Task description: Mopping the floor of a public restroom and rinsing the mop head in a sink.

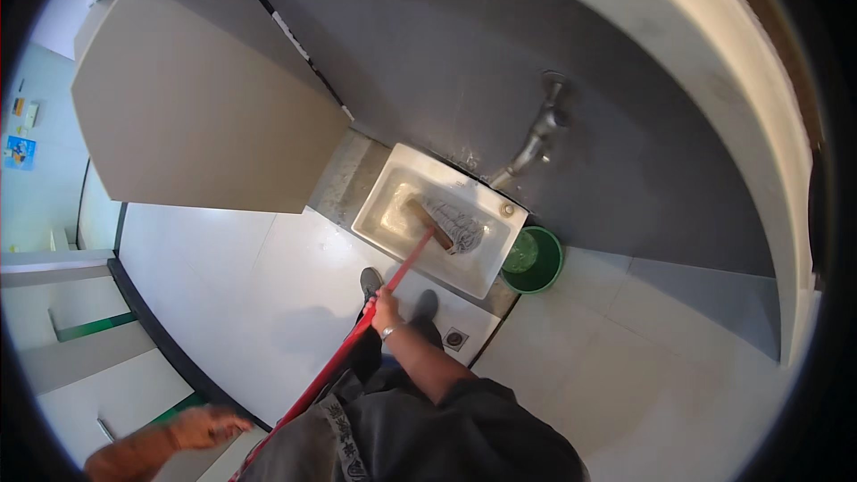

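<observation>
My right hand point(383, 310), with a metal band at the wrist, is closed around the red handle of a string mop point(408, 261). The handle slants from the lower left past my body to a brown crossbar. The grey mop strings point(458, 224) lie inside a white ceramic mop sink point(371, 214). My left hand point(217, 425) is at the lower left, apart from the handle, slightly blurred, its fingers partly bent and nothing seen in it. Above the sink, a metal tap point(535, 144) sticks out of the dark wall.
A green plastic bucket point(552, 261) stands against the sink's right side, with something lighter green in it. A grey partition panel point(214, 100) rises at the left. A square floor drain point(456, 339) lies near my feet. Dark wall point(435, 47) backs the sink; pale tiles cover the floor.
</observation>
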Demonstrator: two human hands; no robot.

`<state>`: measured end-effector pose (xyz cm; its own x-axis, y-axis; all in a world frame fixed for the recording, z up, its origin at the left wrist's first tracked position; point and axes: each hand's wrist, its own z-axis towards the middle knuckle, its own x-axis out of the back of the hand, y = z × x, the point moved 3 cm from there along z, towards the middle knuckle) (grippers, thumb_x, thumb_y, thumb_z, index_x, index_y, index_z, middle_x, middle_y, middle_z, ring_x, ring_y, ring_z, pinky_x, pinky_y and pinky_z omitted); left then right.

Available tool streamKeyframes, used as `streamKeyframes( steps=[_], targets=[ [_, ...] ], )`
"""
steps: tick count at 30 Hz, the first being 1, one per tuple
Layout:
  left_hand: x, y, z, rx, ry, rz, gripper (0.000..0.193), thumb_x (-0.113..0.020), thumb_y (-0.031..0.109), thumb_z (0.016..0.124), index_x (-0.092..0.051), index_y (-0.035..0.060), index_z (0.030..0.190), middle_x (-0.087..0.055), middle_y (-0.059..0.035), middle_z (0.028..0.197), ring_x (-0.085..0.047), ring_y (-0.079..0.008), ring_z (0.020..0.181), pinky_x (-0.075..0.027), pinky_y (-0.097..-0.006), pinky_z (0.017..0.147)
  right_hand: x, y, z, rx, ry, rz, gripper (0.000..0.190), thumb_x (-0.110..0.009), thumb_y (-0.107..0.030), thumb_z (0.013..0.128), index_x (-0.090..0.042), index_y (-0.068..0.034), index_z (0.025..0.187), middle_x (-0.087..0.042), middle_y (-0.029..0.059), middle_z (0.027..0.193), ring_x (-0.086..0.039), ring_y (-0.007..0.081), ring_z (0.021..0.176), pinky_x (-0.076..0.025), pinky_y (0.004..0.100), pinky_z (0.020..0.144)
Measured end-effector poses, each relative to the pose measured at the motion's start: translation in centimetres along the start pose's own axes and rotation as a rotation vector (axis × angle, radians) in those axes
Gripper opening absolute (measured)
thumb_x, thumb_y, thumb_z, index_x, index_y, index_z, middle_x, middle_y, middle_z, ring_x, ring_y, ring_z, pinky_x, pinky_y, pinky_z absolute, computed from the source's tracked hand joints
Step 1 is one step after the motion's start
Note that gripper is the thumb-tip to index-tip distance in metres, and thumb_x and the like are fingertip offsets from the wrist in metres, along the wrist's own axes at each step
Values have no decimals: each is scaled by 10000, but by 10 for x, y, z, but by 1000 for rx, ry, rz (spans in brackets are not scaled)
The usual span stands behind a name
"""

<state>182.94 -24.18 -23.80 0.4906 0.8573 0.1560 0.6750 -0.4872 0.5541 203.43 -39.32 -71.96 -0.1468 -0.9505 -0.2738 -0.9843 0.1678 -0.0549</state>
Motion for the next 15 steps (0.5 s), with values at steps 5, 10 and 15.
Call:
streamKeyframes(
  steps=[5, 10, 15],
  targets=[
    [82, -78, 78, 343, 95, -49, 274, -437, 225, 970, -606, 51, 1097, -639, -93, 804, -636, -185, 722, -523, -327, 733, -48, -10, -54, 21, -75, -164, 313, -470, -385, 962, -454, -96, 842, -452, 46, 594, -476, 199, 489, -439, 385, 487],
    [131, -120, 205, 148, 104, -153, 256, -412, 211, 990, -588, 53, 1088, -593, -85, 740, -606, -170, 640, -521, -318, 619, -88, -14, -17, 108, -48, -50, 259, -466, -334, 969, -460, -108, 845, -454, 35, 593, -486, 196, 505, -451, 370, 529],
    [135, -163, 312, 108, 130, -526, 306, -466, 302, 979, -590, 34, 1058, -606, -80, 778, -594, -157, 604, -514, -299, 543, -72, -11, 0, -49, -37, 6, 265, -512, -351, 952, -467, -111, 850, -474, 42, 601, -481, 197, 493, -454, 389, 517]
  ],
)
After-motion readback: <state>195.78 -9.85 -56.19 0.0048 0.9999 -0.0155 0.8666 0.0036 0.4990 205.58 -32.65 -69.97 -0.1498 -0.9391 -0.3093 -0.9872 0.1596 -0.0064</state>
